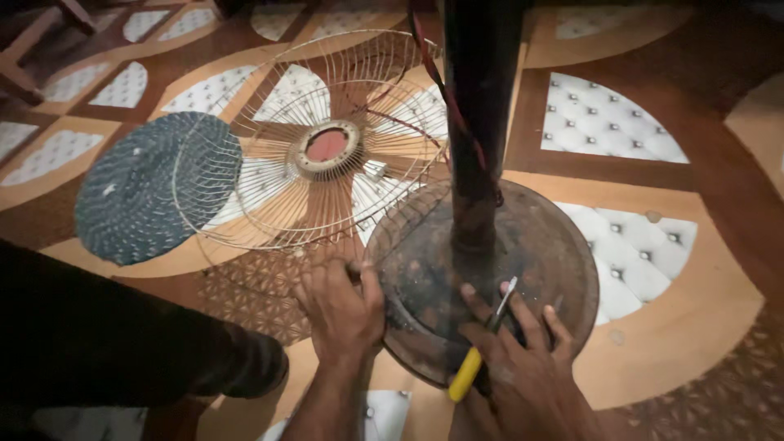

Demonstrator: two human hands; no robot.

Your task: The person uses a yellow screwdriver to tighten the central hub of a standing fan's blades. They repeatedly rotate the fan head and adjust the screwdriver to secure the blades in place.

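The left hand curls its fingers over the rim of the round rusty fan base on the patterned floor. The right hand, fingers spread on the base, pins a yellow-handled screwdriver (wire fan guard just behind).

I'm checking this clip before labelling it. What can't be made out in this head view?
- Screwdriver: its tip is too small and dim to show; the right hand covers part of the yellow handle.
- Round base: the near rim is hidden under both hands.
- Pole: its top is cut off by the upper edge.
- Left hand: its fingertips curl out of sight over the rim.
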